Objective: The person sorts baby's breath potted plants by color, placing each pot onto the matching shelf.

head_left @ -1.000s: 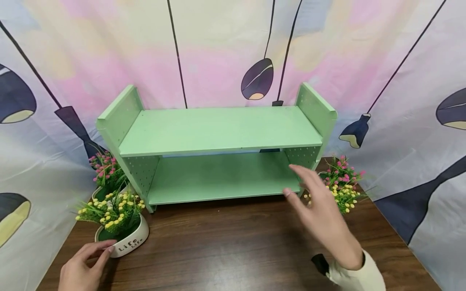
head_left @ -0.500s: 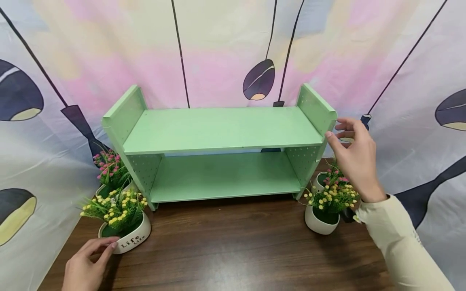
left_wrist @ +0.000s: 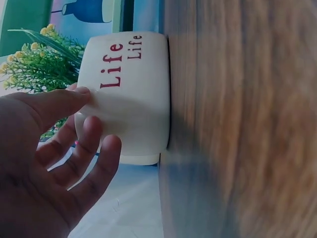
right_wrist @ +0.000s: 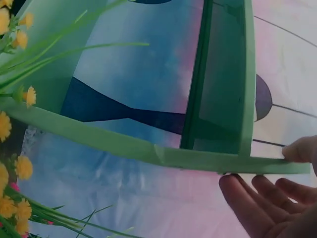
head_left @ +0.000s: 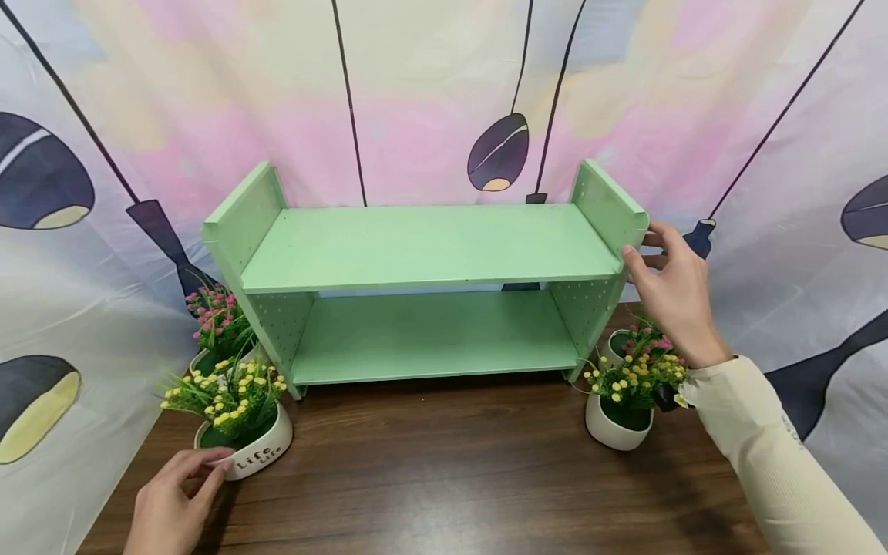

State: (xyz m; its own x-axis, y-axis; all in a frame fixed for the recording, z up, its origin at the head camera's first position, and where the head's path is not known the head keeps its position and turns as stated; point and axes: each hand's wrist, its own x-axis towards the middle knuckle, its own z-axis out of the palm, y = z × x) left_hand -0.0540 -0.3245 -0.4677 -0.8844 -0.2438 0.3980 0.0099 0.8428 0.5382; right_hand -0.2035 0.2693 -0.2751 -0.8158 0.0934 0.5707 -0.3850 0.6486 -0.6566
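Observation:
My left hand (head_left: 175, 497) pinches the rim of a white flowerpot (left_wrist: 131, 99) lettered "Life", planted with yellow artificial flowers (head_left: 232, 397). The pot stands on the wooden table beside the left end of a green two-tier shelf (head_left: 430, 243). At the other end, my right hand (head_left: 671, 297) holds the shelf's right side panel (head_left: 610, 204) near its upper front corner. In the right wrist view the thumb (right_wrist: 299, 148) lies on one face of that panel, the fingers (right_wrist: 247, 198) along the opposite face.
Behind the yellow plant at left is a pot of pink flowers (head_left: 218, 316). Below my right hand stand another yellow-flowered white pot (head_left: 617, 428) and a pink-flowered pot (head_left: 616, 347). A patterned curtain (head_left: 416, 100) hangs behind the shelf on the brown table (head_left: 430, 462).
My right hand has moved from in front of the shelf up and right onto its right side panel. The left hand has stayed at the pot's rim; the view has shifted slightly.

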